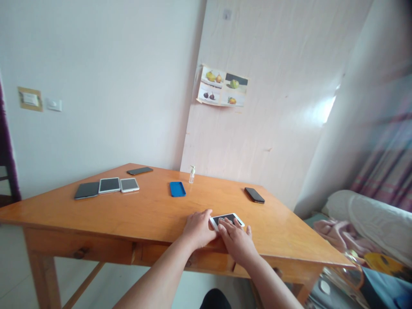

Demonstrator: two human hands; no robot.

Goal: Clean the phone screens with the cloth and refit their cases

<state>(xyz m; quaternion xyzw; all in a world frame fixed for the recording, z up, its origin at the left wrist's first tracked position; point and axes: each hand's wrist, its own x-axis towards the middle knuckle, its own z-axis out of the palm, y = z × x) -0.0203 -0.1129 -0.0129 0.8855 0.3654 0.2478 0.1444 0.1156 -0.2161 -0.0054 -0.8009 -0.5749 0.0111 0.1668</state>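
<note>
A white smartphone [238,219] with a dark screen lies near the front edge of the wooden table. My left hand [199,229] is curled around its left end, with thumb and fingers at the edge. Stretched over the screen, my right hand [236,240] rests with its fingers somewhat apart. A small pale patch shows by the right fingertips; I cannot tell whether it is a cloth or a reflection. Beyond the hands lie a blue phone case [177,189] and a small clear pump bottle [192,175], which stands upright.
On the table's left are a dark tablet-like device [86,190], two white-framed devices [110,185] and a black phone [140,171]. Another dark phone [254,195] lies at the right. Drawers [80,251] run under the table's front edge. A bed with bedding [363,214] is at the right.
</note>
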